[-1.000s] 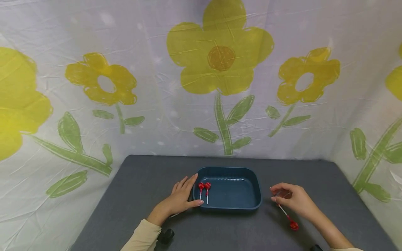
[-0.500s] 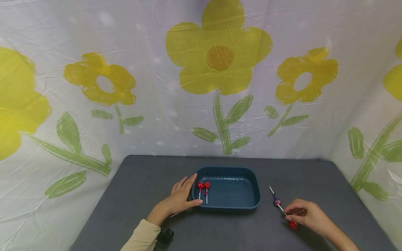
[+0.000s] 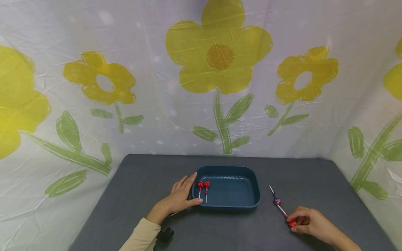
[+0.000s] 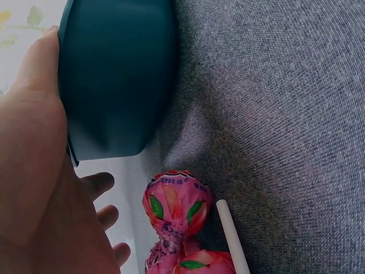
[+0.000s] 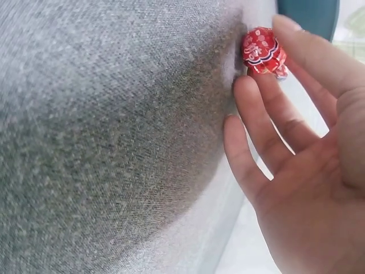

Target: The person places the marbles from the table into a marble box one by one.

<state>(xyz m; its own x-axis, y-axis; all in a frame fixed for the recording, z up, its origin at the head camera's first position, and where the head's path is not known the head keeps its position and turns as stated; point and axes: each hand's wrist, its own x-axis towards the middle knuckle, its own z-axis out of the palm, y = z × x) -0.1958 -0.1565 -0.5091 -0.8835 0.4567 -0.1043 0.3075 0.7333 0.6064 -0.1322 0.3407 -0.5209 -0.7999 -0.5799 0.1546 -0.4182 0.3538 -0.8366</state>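
Grasping right hand (image 3: 311, 223): you had thumb and fingers curled round the red lollipop (image 5: 263, 51) at its candy end!
Red lollipop: sat at your fingertips, left of the palm, its stick (image 3: 282, 210) slanting away far-left; your right was clearly nearer.
Blue-wrapped lollipop (image 3: 277, 201): lay just off that stick's end.
Tray (image 3: 233, 191): farther left, two red lollipops (image 3: 207, 184) inside.
Left hand (image 3: 180, 199): straight-fingered, you steadied the tray's left side.
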